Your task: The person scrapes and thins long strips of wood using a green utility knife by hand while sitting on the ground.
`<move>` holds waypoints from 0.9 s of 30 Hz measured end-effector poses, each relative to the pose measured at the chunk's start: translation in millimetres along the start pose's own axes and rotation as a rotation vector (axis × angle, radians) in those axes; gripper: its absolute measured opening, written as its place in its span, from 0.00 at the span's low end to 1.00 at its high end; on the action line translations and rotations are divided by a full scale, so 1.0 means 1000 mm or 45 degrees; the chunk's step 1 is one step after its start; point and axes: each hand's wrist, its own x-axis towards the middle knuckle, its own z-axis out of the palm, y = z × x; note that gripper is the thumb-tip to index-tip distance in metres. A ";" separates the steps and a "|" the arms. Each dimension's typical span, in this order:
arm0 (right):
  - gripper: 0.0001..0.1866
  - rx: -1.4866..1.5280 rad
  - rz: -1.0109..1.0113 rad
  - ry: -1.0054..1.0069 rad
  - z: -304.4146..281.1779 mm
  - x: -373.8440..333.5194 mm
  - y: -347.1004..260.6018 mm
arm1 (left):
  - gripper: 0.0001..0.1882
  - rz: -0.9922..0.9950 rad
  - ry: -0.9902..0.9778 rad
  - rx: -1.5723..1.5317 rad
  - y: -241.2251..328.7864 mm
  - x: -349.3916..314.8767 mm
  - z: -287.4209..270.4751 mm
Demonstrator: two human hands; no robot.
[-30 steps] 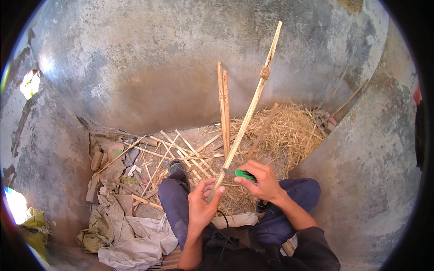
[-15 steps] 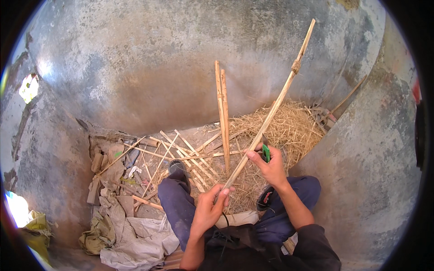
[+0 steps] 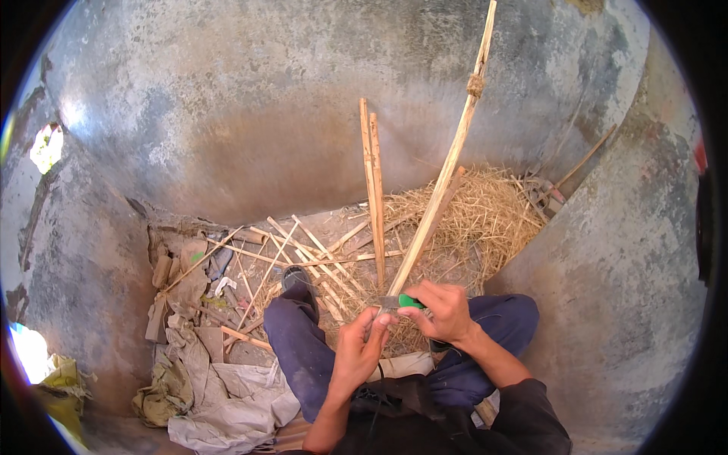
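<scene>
A long pale split stick [image 3: 446, 176], bamboo by the look of its rough brown knot, slants up and away from me. My left hand [image 3: 355, 352] pinches its near end between thumb and fingers. Closed around a green-handled knife [image 3: 410, 301], my right hand [image 3: 447, 312] is just to the right of the left one. The short grey blade lies across the stick near that end; whether it has cut in, I cannot tell. Two upright split sticks [image 3: 374, 182] stand ahead, close to the far wall.
Curly shavings [image 3: 493, 220] heap up at the far right. Several thin strips [image 3: 318, 265] lie crossed on the floor beyond my left foot. Crumpled sacking [image 3: 235, 402] spreads at the near left. A curved grey wall [image 3: 250, 114] encloses the place.
My right hand has come down along the stick toward the left hand, bringing the knife blade onto the near end. The stick's far end has swung left and upward.
</scene>
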 end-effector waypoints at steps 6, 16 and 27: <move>0.14 -0.099 0.003 0.055 0.003 0.001 -0.008 | 0.14 0.030 0.122 0.161 0.003 0.000 0.002; 0.13 -0.139 0.038 0.134 -0.001 0.008 -0.005 | 0.18 -0.017 0.121 0.144 0.013 -0.006 -0.002; 0.11 -0.133 0.014 0.093 -0.005 0.019 -0.001 | 0.18 -0.035 0.110 0.085 0.007 -0.011 -0.011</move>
